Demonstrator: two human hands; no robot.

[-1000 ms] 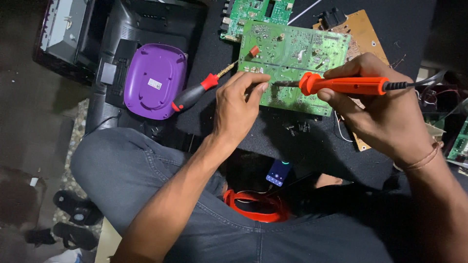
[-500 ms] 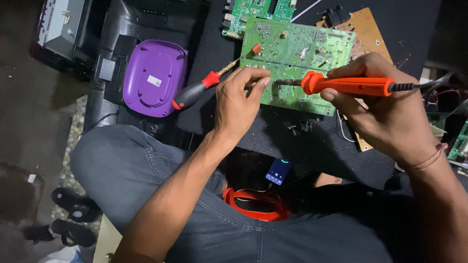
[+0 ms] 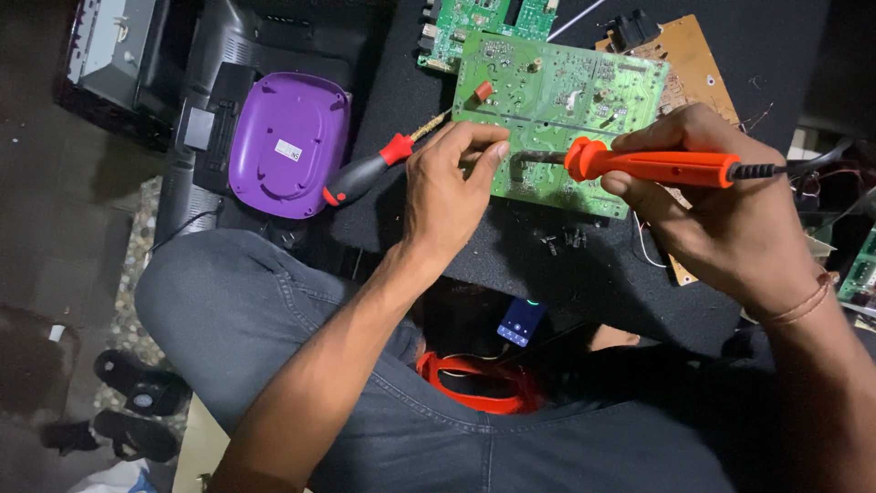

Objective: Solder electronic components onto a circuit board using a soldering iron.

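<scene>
Soldering iron [image 3: 652, 166] with orange handle, held in the right hand [image 3: 730, 219]; its long axis lies nearly level, dark tip pointing left onto the green circuit board [image 3: 557, 100]. The right fingers are wrapped tight around the handle. The left hand [image 3: 447, 196] rests at the board's near-left edge, fingers [image 3: 488, 151] pinched together just beside the tip; whether they pinch solder wire cannot be told. Board lies flat on the black counter [image 3: 776, 46], overlapping a brown board [image 3: 693, 64] to its right. A red-and-black screwdriver [image 3: 370, 173] lies left of the green board, beyond it a purple case [image 3: 287, 146].
</scene>
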